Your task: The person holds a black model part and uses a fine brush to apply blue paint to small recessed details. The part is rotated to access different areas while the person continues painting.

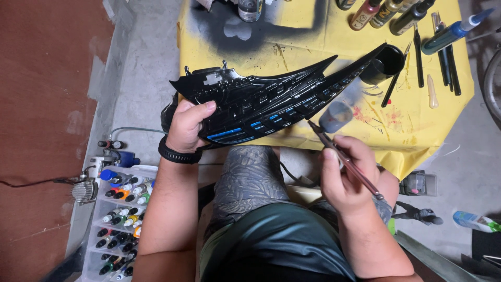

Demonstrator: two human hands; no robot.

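Note:
My left hand (189,127) grips the wide end of a long glossy black model wing piece (271,99) with small blue painted panels, held over the yellow-covered table (313,36). My right hand (344,172) holds a thin brown-handled paintbrush (344,159), its tip close under the wing's lower edge. A black wristband is on my left wrist. Just past the brush tip, on the yellow cover, stands a small grey-capped paint pot (335,116).
A black cup (385,63), several brushes and paint bottles (412,15) lie at the table's far right. A white rack of small paint bottles (122,219) and a small compressor (83,189) sit on the floor at left. A dark figure (417,213) lies at right.

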